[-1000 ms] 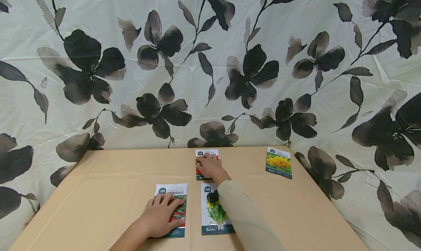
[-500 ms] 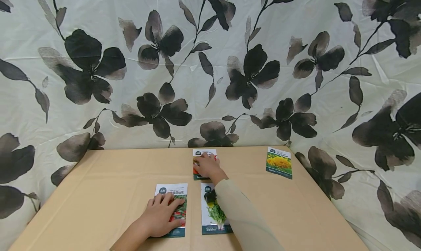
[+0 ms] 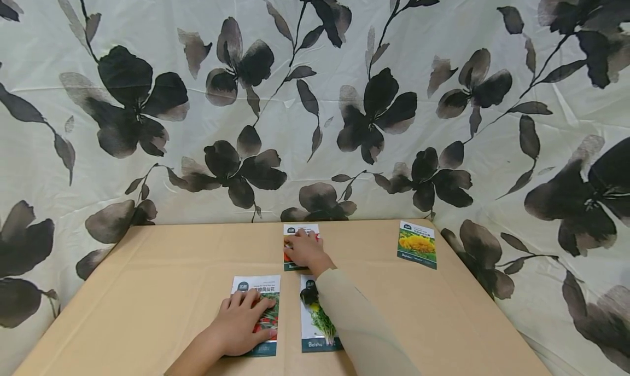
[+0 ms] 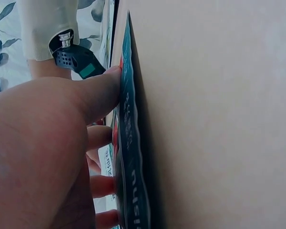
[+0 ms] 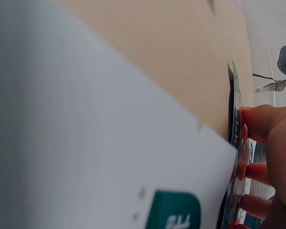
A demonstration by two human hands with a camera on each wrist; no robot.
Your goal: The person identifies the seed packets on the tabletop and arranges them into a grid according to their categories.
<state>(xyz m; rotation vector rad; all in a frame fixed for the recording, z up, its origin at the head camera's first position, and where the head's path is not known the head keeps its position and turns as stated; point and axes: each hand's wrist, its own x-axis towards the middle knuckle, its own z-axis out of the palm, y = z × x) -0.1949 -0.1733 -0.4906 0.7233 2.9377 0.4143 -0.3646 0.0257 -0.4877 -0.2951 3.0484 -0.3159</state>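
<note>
My left hand rests flat with spread fingers on a seed packet showing red flowers and green leaves. In the left wrist view the thumb and fingertips touch that packet's face, and its dark lower edge stands slightly off the table. My right hand reaches to a farther seed packet with a white top and red picture, pressing its fingertips on it. The hand hides much of that picture. Beneath the right forearm lies a white seed packet with a leafy green plant; the sleeve covers its right side.
A seed packet with yellow flowers lies near the back right corner of the tan table. Behind the table's far edge hangs a white cloth with dark flowers. The beige sleeve crosses the front right.
The right hand has slid the far seed packet a little to the left, its forearm shifting along. My left hand and the other packets have stayed in place.
</note>
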